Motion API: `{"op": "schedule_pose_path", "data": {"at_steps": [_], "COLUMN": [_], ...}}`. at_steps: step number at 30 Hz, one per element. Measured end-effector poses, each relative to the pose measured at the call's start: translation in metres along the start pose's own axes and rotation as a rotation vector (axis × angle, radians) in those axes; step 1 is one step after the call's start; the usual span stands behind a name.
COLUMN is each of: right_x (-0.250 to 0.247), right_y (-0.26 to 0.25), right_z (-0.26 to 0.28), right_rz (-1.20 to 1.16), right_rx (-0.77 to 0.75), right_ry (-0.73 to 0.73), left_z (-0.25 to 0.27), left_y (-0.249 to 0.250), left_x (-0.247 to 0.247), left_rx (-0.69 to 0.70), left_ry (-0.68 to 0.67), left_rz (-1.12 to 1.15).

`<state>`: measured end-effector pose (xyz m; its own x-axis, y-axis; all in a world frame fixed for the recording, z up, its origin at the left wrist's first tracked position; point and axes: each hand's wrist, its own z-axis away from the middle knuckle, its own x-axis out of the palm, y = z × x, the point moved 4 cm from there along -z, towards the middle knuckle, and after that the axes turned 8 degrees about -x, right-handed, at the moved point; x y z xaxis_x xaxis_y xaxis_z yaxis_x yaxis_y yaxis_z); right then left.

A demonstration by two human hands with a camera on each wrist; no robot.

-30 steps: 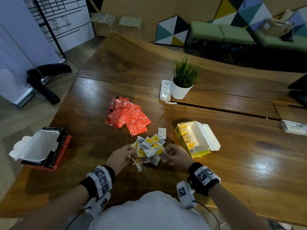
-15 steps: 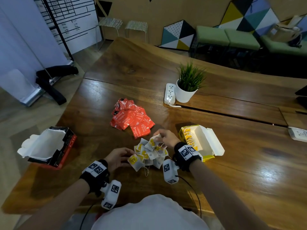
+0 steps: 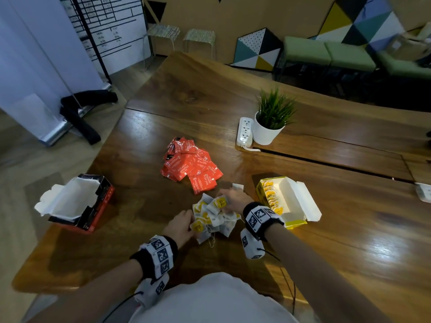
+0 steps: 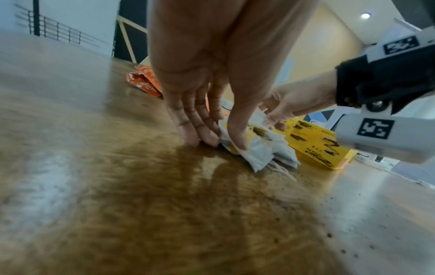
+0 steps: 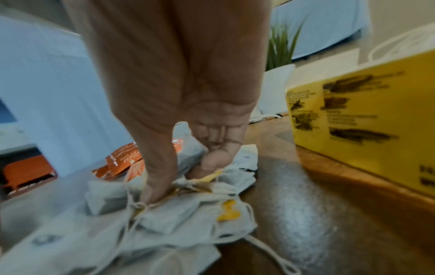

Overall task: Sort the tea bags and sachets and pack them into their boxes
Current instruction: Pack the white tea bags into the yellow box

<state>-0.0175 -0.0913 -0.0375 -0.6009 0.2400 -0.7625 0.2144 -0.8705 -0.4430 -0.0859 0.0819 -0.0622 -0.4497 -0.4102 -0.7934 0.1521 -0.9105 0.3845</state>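
Note:
A heap of white tea bags (image 3: pixel 214 217) with yellow tags lies on the wooden table in front of me. My left hand (image 3: pixel 190 226) rests at the heap's left edge, fingers (image 4: pixel 195 130) straight with tips on the table, thumb pressing a bag (image 4: pixel 266 150). My right hand (image 3: pixel 224 201) reaches over the heap's far side, where its thumb and curled fingers pinch tea bags (image 5: pixel 164 223). Red sachets (image 3: pixel 191 166) lie piled just beyond. The open yellow box (image 3: pixel 295 223), with tagged bags along one wall, stands to the right. An open red box (image 3: pixel 102 199) sits at the far left.
A white potted plant (image 3: pixel 268 127) and a power strip (image 3: pixel 245 131) stand behind the sachets. Another white strip (image 3: pixel 423 192) lies at the right edge. The table's left edge runs close by the red box. Bare wood (image 3: pixel 349 248) spreads to the right.
My right hand has moved from the near right of the tea bag heap to its far side and closed on bags there. The left hand stays at the left edge.

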Motion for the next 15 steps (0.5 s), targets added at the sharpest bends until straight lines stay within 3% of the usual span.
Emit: {"op": "schedule_pose_path", "data": {"at_steps": [6, 11, 15], "right_x": [-0.002, -0.012, -0.019], "right_y": [-0.009, -0.006, 0.004], "right_z": [0.009, 0.02, 0.033], "right_rz": [0.25, 0.151, -0.1], "right_rx": [-0.139, -0.17, -0.052], "right_ry": [0.069, 0.124, 0.235], "left_z": [-0.005, -0.007, -0.01], "left_y": [0.005, 0.017, 0.016], "left_x": [-0.018, -0.038, -0.044], "left_rx": [0.098, 0.178, 0.141], "left_ry": [-0.009, -0.065, -0.136], "left_rz": [-0.057, 0.009, 0.131]}}
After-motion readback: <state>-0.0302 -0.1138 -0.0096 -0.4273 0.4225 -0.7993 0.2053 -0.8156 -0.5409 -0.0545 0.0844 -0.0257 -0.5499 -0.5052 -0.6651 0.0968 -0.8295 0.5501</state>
